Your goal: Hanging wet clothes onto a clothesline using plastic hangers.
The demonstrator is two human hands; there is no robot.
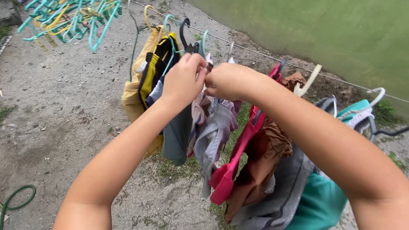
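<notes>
Both my hands are raised to a wire clothesline (pixel 264 54) hung with clothes on hangers. My left hand (pixel 184 79) is closed around the base of a black hanger (pixel 185 36) hooked on the line. My right hand (pixel 228 80) is closed just beside it, fingertips meeting the left hand's; what it pinches is hidden. Below the hands hang a grey garment (pixel 213 136) and a dark grey-green one (pixel 177 136). A yellow and black garment (pixel 147 72) hangs to the left.
Right along the line hang a red garment (pixel 234 157), a brown one (pixel 264 162), a grey one (pixel 285 191) and a teal one (pixel 317 204). A bunch of bare teal and yellow hangers (pixel 68 17) is at top left. Dirt ground, a green hose (pixel 15 200), a green wall (pixel 319 30).
</notes>
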